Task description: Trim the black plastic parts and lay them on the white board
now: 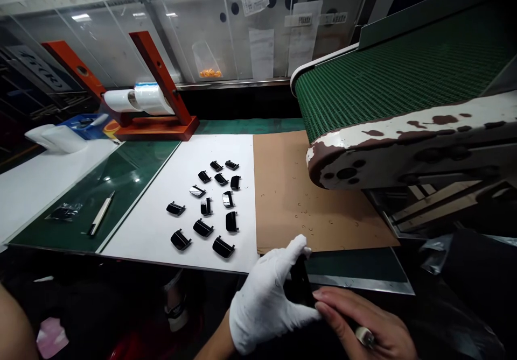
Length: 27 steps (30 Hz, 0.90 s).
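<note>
My left hand (269, 295), in a white glove, is closed on a dark plastic part (298, 282) between the thumb and fingers, just off the table's front edge. Bare, my right hand (363, 317) comes in from the lower right, its thumb and forefinger pinched at the near end of that part. A pale, rounded handle end (364, 336) sticks out from under its curled fingers; the rest of this tool is hidden. Several glossy black plastic pieces (203, 228) lie spread on the white sheet (141, 225) to the left of my hands.
Small curled scraps lie on brown cardboard (283, 188). A green conveyor belt (388, 85) overhangs the right side. At the back left stands an orange roll holder (157, 126) with film rolls (151, 99). A slim pale cutter (100, 213) rests on the green mat (133, 158).
</note>
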Motion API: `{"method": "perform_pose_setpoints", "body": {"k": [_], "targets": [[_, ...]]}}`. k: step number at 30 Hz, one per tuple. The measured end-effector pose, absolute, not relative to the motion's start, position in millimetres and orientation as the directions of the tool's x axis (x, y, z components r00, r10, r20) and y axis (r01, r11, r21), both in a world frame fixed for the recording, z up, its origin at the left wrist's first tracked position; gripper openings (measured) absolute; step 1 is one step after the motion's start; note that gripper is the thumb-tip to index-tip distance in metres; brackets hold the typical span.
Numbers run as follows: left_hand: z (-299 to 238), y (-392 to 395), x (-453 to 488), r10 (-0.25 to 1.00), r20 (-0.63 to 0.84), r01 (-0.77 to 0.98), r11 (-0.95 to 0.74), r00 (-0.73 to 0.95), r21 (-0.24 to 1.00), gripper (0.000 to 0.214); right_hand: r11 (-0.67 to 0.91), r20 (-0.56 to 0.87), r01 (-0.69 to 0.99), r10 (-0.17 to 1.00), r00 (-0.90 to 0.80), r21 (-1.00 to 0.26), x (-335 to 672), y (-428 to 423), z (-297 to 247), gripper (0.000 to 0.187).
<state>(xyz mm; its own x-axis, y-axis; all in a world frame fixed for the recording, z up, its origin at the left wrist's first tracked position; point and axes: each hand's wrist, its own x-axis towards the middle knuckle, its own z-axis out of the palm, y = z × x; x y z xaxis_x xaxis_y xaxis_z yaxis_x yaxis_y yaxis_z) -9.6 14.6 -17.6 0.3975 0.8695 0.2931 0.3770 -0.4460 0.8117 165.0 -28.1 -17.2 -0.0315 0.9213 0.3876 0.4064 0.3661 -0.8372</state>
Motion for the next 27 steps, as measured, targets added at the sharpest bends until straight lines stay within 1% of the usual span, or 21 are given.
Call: {"method": "perform_pose_setpoints", "body": {"k": [2, 4, 5, 7, 8, 9, 11, 12, 13, 15, 17, 19, 22, 23, 25, 27], "targets": [[-15, 13, -9, 0.869, 0.298, 0.372, -0.448, 0.396, 0.813, 0.101, 0.338, 0.358, 0.422, 0.933, -0.034, -0.841, 168, -29, -16, 0.016], [-13, 12, -9, 0.880, 0.287, 0.360, -0.426, 0.379, 0.830, 0.100, 0.263, 0.268, 0.411, 0.962, -0.047, -0.873, 174, -28, -15, 0.011], [-12, 11, -9, 0.889, 0.274, 0.353, -0.406, 0.367, 0.843, 0.100, 0.219, 0.216, 0.386, 0.975, -0.052, -0.896, 177, -27, -16, 0.024], [-11, 10, -7, 0.905, 0.238, 0.342, -0.361, 0.353, 0.868, 0.099, 0.123, 0.104, 0.330, 0.992, -0.076, -0.936, 185, -25, -16, 0.059], [-11, 9, -6, 0.910, 0.223, 0.337, -0.345, 0.350, 0.876, 0.099, 0.073, 0.049, 0.324, 0.995, -0.083, -0.943, 189, -23, -16, 0.067], [-11, 8, -6, 0.914, 0.213, 0.332, -0.331, 0.345, 0.883, 0.099, 0.040, 0.010, 0.337, 0.996, -0.092, -0.941, 193, -21, -15, 0.065], [-12, 6, -4, 0.921, 0.207, 0.301, -0.311, 0.331, 0.902, 0.099, 0.013, -0.045, 0.410, 0.990, -0.131, -0.912, 199, -16, -10, 0.046], [-12, 5, -3, 0.923, 0.210, 0.272, -0.302, 0.321, 0.913, 0.099, 0.029, -0.049, 0.445, 0.985, -0.163, -0.895, 201, -14, -6, 0.038], [-12, 4, -2, 0.925, 0.215, 0.239, -0.295, 0.312, 0.925, 0.098, 0.061, -0.044, 0.469, 0.977, -0.209, -0.881, 202, -12, -1, 0.035], [-12, 2, -1, 0.926, 0.227, 0.177, -0.288, 0.302, 0.941, 0.096, 0.148, -0.017, 0.491, 0.949, -0.316, -0.859, 203, -8, 9, 0.034], [-10, 1, -1, 0.925, 0.238, 0.142, -0.289, 0.296, 0.947, 0.095, 0.237, 0.025, 0.521, 0.924, -0.381, -0.820, 201, -6, 20, 0.034], [-7, 0, 0, 0.925, 0.237, 0.112, -0.280, 0.296, 0.953, 0.092, 0.314, 0.046, 0.571, 0.900, -0.434, -0.758, 198, -6, 29, 0.039], [-3, -1, 2, 0.925, 0.240, 0.063, -0.269, 0.294, 0.961, 0.088, 0.386, -0.014, 0.661, 0.857, -0.514, -0.643, 193, -4, 38, 0.061], [-2, -1, 3, 0.923, 0.249, 0.052, -0.276, 0.295, 0.960, 0.088, 0.407, -0.031, 0.690, 0.849, -0.528, -0.599, 192, -2, 39, 0.062], [-1, -2, 4, 0.915, 0.272, 0.038, -0.297, 0.299, 0.954, 0.089, 0.439, -0.030, 0.734, 0.848, -0.529, -0.519, 189, 1, 40, 0.059], [0, -2, 4, 0.910, 0.281, 0.019, -0.301, 0.305, 0.953, 0.089, 0.456, -0.010, 0.753, 0.853, -0.523, -0.474, 187, 4, 41, 0.058]]}}
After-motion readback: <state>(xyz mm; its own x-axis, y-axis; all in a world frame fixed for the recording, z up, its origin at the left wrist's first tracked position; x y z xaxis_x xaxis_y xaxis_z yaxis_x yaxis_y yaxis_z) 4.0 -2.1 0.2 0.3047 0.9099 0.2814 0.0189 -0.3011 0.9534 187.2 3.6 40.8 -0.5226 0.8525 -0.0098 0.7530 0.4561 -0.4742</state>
